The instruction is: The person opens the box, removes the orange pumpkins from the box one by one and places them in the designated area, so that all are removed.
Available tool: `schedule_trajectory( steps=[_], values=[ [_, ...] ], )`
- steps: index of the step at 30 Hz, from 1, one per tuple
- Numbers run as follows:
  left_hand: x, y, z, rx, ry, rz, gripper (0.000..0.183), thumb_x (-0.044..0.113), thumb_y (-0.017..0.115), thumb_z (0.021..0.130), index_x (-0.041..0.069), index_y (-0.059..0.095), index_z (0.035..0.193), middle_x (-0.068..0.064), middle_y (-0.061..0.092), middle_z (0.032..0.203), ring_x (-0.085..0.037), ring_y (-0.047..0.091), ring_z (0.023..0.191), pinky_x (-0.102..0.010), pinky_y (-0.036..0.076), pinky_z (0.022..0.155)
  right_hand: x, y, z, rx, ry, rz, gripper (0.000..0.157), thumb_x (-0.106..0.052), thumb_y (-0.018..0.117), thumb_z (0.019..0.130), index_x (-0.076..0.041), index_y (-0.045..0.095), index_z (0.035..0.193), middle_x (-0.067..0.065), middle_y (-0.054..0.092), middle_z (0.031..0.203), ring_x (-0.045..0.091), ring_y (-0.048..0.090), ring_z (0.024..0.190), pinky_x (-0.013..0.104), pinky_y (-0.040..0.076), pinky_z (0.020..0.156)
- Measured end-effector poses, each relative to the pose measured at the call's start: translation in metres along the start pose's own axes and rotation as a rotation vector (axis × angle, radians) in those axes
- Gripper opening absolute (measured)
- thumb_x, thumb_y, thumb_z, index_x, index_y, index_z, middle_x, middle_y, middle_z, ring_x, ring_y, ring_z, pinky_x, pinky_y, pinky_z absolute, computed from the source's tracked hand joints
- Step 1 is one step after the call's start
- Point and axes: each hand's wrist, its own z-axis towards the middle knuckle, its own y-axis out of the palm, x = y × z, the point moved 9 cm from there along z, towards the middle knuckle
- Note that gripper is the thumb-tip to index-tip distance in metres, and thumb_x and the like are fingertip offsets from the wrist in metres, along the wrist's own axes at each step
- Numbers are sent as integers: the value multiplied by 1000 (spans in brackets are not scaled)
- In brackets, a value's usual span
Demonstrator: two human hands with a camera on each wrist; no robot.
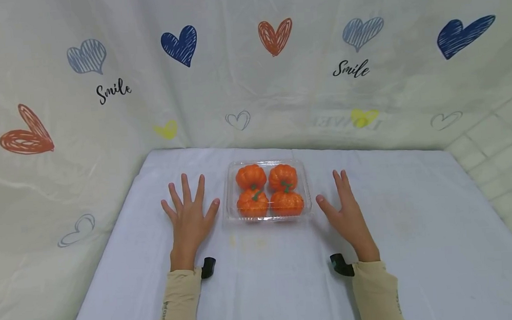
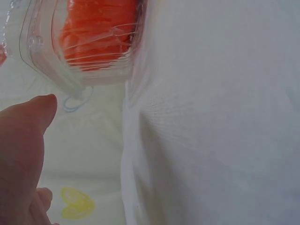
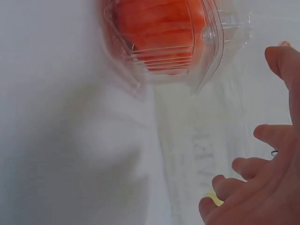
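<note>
A clear plastic clamshell box (image 1: 270, 218) sits on the white-covered table, its lid down over several small orange pumpkins (image 1: 253, 203) with green stems. To its left, my left hand (image 1: 190, 222) has its fingers spread wide, the thumb tip near the box's side. On the other side, my right hand (image 1: 346, 218) is held with the thumb apart from straight fingers, and a gap shows between it and the box. Both hands hold nothing. In the left wrist view the thumb (image 2: 28, 122) points toward the box corner; the right wrist view shows spread fingers (image 3: 251, 166) beside it.
White cloth (image 1: 272, 286) covers the table. Behind it hangs a pale curtain (image 1: 242, 82) printed with hearts and the word "Smile". Each wrist carries a small black camera mount (image 1: 341, 265) on its inner side. Beige sleeves (image 1: 178, 302) reach to both wrists.
</note>
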Motion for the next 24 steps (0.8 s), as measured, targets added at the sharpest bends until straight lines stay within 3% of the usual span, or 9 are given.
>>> schedule_trajectory(
  steps=[9, 17, 24],
  values=[
    [1, -2, 0, 12, 3, -28, 82, 56, 55, 108, 22, 20, 174, -16, -9, 178, -52, -15, 158, -81, -10, 116, -7, 24, -2, -151, 39, 100, 95, -47, 69, 103, -36, 6, 174, 0, 4, 180, 35, 9, 164, 74, 20, 121],
    [5, -8, 2, 67, 14, -115, 80, 51, 56, 107, 20, 22, 173, -17, -5, 179, -51, -10, 160, -81, -5, 118, -7, 42, -4, -228, 83, 135, 101, -53, 74, 98, -37, 9, 174, 1, 12, 179, 42, 16, 161, 74, 26, 119],
    [6, -7, 3, 56, -5, -227, 85, 46, 60, 107, 22, 15, 174, -13, -7, 179, -49, -12, 160, -79, -3, 120, -6, 51, -6, -246, 72, 145, 100, -53, 74, 98, -30, 14, 174, 1, 13, 179, 39, 16, 162, 73, 25, 120]
  ],
)
